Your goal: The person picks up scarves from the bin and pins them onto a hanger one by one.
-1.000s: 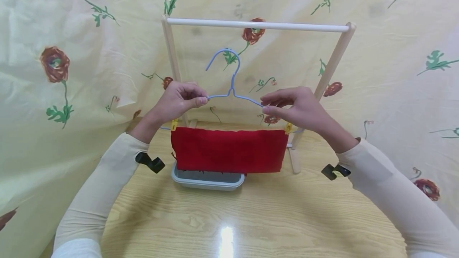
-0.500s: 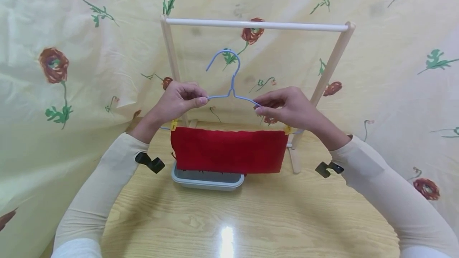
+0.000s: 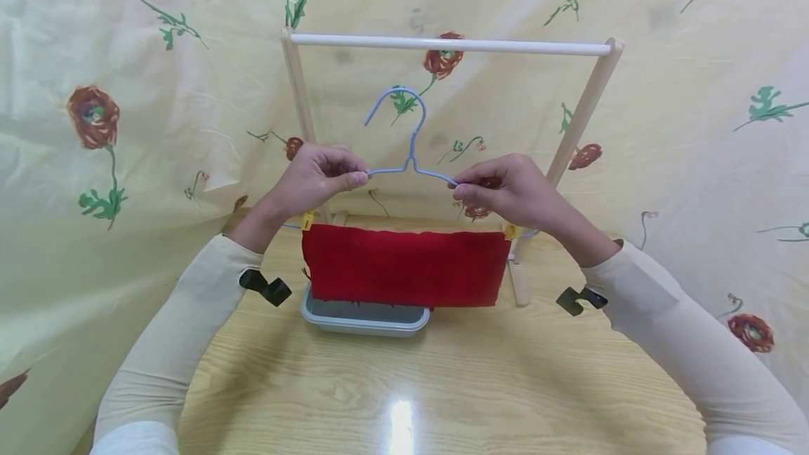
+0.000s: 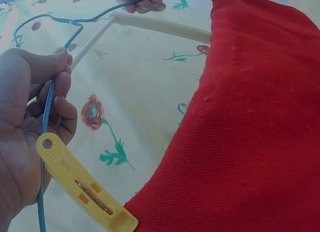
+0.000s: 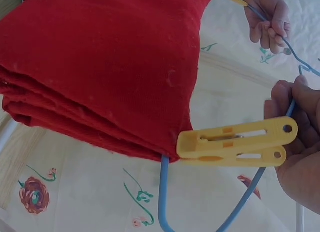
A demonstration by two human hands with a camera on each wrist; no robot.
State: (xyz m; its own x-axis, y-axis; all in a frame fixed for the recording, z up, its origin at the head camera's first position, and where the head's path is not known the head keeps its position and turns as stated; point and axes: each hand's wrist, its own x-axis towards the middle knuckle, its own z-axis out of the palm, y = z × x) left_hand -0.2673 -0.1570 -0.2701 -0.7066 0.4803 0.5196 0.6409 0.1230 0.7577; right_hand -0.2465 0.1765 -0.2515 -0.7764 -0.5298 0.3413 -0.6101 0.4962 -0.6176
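A blue wire hanger [image 3: 413,140] is held up in front of the rack, its hook free in the air and curving to the left. My left hand [image 3: 321,177] pinches the hanger's left shoulder between thumb and fingers. On the opposite shoulder my right hand [image 3: 505,188] does the same. A folded red cloth [image 3: 407,267] hangs over the hanger's lower part, in several layers. Yellow clothespins hold its ends: one clothespin [image 4: 85,184] shows close up in the left wrist view, another clothespin [image 5: 235,141] in the right wrist view.
Behind the hanger stands a wooden rack with a white bar [image 3: 451,44] across its top. A light grey-blue basin [image 3: 366,327] sits on the wooden table [image 3: 329,399], partly hidden by the cloth. Flower-printed fabric [image 3: 177,97] covers the background.
My right hand has slid a little inward along the hanger's shoulder, toward the hook, and its fingers have closed on the wire. The left hand, hanger and cloth have hardly moved.
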